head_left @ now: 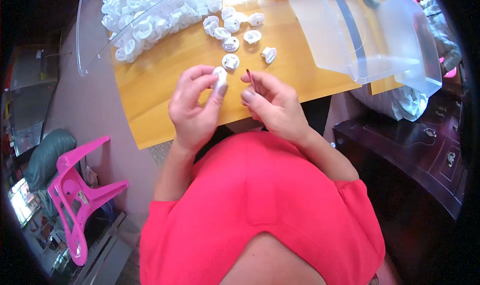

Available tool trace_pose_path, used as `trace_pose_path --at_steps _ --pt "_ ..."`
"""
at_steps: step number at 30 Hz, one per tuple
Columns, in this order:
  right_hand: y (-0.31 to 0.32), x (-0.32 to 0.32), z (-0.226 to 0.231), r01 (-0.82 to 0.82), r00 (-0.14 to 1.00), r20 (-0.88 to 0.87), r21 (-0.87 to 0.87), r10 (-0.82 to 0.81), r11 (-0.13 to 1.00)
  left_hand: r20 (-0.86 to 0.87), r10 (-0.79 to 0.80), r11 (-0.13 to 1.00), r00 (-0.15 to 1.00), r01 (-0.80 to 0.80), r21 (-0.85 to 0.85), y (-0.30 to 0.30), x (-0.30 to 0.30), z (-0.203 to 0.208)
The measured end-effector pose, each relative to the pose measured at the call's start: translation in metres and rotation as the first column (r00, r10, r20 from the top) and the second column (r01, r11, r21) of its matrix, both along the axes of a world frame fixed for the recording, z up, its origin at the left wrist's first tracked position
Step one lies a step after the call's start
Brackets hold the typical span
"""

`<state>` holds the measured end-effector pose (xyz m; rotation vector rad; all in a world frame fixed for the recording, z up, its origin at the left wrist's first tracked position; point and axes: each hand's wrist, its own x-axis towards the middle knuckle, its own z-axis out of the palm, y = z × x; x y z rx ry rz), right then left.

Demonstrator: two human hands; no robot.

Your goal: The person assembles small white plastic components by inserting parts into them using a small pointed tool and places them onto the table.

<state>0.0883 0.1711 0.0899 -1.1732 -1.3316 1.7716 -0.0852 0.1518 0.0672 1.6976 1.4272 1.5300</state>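
Observation:
Between the thumb and fingers of my left hand (192, 105) is a small white round plastic part (220, 76), held just above the near part of the table. My right hand (277, 105) pinches a thin dark red stick-like piece (251, 79), its tip pointing up and away. A gap separates the two hands. Just beyond them, several similar white plastic parts lie loose on the wooden table (155, 102); the closest is a round one (230, 61), with another tilted on its side (268, 55) to its right.
A clear bin (91, 42) piled with white parts (150, 20) stands at the far left. At the far right is a translucent bin (327, 50). A pink plastic stool (82, 195) lies tipped to the left. Dark wooden drawers (395, 150) are on the right.

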Motion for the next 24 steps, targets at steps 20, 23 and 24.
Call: trace_pose_path --at_steps 20,23,24 --pt "0.017 -0.017 0.015 -0.066 0.996 -0.068 -0.003 0.066 0.998 0.874 -0.007 0.855 0.487 0.456 -0.247 -0.018 -0.005 -0.011" --pt "0.019 -0.017 0.012 -0.122 0.991 0.059 0.058 0.118 0.991 0.842 -0.024 0.865 0.538 0.433 -0.252 -0.019 -0.007 -0.010" --pt "0.018 -0.018 0.013 -0.114 0.992 0.055 0.058 0.111 0.992 0.838 -0.044 0.862 0.543 0.445 -0.243 -0.019 -0.008 -0.009"
